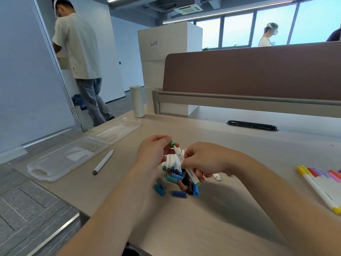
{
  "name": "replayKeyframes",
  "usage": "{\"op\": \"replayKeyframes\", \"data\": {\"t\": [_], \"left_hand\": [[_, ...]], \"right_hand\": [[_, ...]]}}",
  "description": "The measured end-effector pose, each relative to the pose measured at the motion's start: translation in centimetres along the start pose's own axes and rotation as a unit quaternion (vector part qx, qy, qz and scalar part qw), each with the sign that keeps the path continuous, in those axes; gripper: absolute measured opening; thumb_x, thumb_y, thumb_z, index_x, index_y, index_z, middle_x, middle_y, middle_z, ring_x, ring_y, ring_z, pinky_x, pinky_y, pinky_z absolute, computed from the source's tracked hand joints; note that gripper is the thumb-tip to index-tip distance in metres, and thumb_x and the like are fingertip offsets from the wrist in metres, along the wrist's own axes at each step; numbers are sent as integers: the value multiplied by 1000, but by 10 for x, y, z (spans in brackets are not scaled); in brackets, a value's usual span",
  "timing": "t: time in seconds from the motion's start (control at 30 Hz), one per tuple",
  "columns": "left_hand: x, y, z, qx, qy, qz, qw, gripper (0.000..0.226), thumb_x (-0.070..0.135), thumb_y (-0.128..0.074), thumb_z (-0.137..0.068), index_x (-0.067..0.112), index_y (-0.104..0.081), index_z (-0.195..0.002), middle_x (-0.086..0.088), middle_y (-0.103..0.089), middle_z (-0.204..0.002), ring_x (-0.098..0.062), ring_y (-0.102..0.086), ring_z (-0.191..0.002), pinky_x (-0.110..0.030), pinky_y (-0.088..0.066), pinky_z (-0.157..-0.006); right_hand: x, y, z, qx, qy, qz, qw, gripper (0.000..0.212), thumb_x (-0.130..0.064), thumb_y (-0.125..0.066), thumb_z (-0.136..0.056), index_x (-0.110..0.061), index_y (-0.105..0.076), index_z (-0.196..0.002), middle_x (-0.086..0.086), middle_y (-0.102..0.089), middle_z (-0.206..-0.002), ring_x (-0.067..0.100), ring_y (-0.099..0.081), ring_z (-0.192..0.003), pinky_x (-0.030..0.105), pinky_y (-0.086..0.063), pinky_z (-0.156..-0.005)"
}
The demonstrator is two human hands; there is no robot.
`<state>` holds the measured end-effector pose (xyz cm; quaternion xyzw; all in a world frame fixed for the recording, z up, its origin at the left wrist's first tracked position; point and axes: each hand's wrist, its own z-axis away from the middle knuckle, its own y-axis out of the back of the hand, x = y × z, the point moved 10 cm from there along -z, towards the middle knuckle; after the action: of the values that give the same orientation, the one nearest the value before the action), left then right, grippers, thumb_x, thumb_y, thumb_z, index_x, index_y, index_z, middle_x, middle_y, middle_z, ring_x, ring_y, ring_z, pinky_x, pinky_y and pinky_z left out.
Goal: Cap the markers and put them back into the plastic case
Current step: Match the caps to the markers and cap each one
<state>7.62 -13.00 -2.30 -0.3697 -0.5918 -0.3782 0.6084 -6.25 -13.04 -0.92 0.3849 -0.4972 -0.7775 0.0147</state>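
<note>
My right hand (201, 159) grips a white marker (186, 166) with a green lower end. My left hand (154, 152) pinches a green cap (172, 143) right at the marker's upper tip. Under my hands stand several white markers (171, 163) in a bunch, and loose caps (175, 185) in blue, teal, grey and brown lie scattered on the desk. The clear plastic case (60, 161) lies open at the left, with its lid (118, 130) behind it. One grey-tipped marker (103, 162) lies alone beside the case.
A row of capped yellow, red, purple and pink markers (321, 180) lies at the right edge. A white cylinder bottle (137, 101) stands at the desk's far left corner. A brown divider panel (258, 71) backs the desk. Other people stand farther off.
</note>
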Motion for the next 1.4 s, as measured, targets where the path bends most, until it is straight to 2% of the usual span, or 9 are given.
{"op": "replayKeyframes", "data": {"t": [0.23,0.37,0.47,0.53,0.67,0.77,1.03,1.2,1.4], "left_hand": [[11,-5,10,11,-66,-89,994,7,16,-59,-95,15,-66,-93,-4,-74,-84,-11,-72,-69,-27,-46,-56],[22,-5,12,19,-103,-117,988,9,17,-55,-97,14,-63,-94,-4,-73,-85,-10,-72,-69,-23,-43,-57],[30,-11,12,-3,-110,-136,985,10,17,-54,-98,16,-64,-98,-3,-73,-88,-12,-72,-76,-25,-44,-56],[32,-22,14,-47,-103,-152,982,18,18,-54,-97,18,-65,-111,-1,-73,-95,-12,-70,-80,-26,-46,-59],[30,-31,19,-66,-94,-220,969,43,28,-54,-94,27,-46,-136,2,-66,-108,-15,-67,-88,-26,-49,-67],[24,-34,23,-74,-89,-224,968,32,29,-54,-94,23,-55,-125,2,-67,-103,-14,-66,-88,-27,-51,-67],[12,-41,24,-94,-76,-228,966,15,26,-52,-97,23,-65,-105,7,-70,-92,-7,-61,-74,-23,-42,-56],[15,-34,21,-84,-91,-247,961,16,25,-54,-96,20,-68,-101,7,-70,-86,-12,-57,-70,-24,-45,-60],[19,-13,19,-85,-104,-326,936,11,24,-57,-95,21,-68,-94,6,-68,-86,-8,-57,-75,-21,-42,-63]], "right_hand": [[0,12,-3,61,23,-11,998,28,-30,-53,-99,-8,-71,-97,15,-72,-91,19,-63,-72,42,-56,-82],[-5,23,-1,111,51,8,993,33,-32,-52,-100,-9,-73,-89,18,-70,-86,18,-54,-67,33,-45,-67],[-4,22,0,102,46,-5,994,32,-29,-53,-100,-6,-70,-86,12,-64,-75,16,-52,-62,33,-44,-65],[4,21,-5,100,21,-3,995,33,-28,-54,-99,-4,-67,-80,9,-60,-69,17,-52,-60,31,-43,-63],[43,38,-15,181,-80,58,978,35,-29,-58,-93,-3,-62,-70,6,-57,-65,20,-51,-59,28,-38,-54],[63,36,-15,162,-153,109,969,35,-28,-62,-91,-10,-48,-63,3,-44,-63,16,-41,-55,26,-29,-49],[77,37,-14,192,-191,174,947,20,-17,-69,-83,-15,-52,-74,2,-56,-76,19,-55,-70,28,-35,-51],[75,41,-16,222,-178,201,937,14,-12,-64,-86,-16,-55,-76,2,-57,-77,18,-53,-67,27,-34,-50],[56,31,-36,210,-129,148,958,16,-8,-56,-88,-14,-56,-73,2,-52,-69,17,-50,-62,25,-33,-51]]}}
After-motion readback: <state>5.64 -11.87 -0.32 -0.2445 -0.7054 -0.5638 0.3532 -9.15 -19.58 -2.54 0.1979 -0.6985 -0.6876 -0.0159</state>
